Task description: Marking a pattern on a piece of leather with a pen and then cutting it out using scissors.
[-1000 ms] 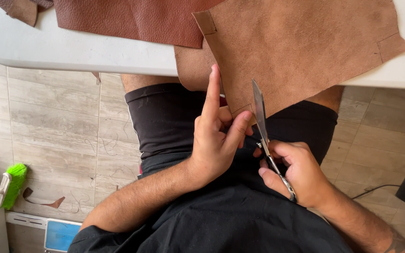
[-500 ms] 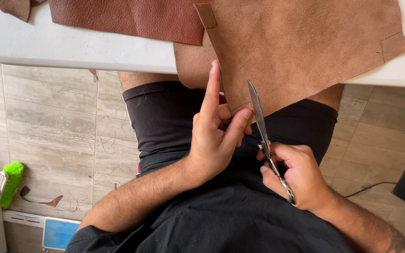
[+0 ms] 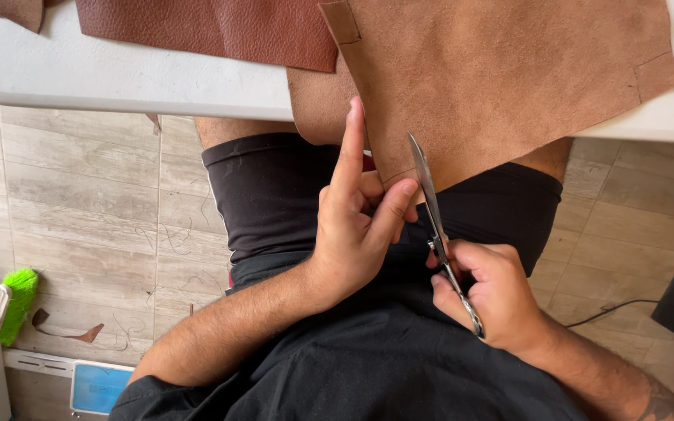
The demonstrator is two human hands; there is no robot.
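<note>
Left hand (image 3: 352,234) pinching tan suede sheet (image 3: 493,86) taut; right hand (image 3: 493,292) gripping scissors (image 3: 431,210). Best kept square to edge.

Two leather sheets (image 3: 509,78) (perhaps three), one scissors (image 3: 431,210), one broom (image 3: 9,304)

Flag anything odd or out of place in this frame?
Minor only. A leather scrap lies on the floor near the green brush, with a smaller bit under the table edge. The tan leather overhangs the table where the scissors meet it. No damage or spill visible.
</note>
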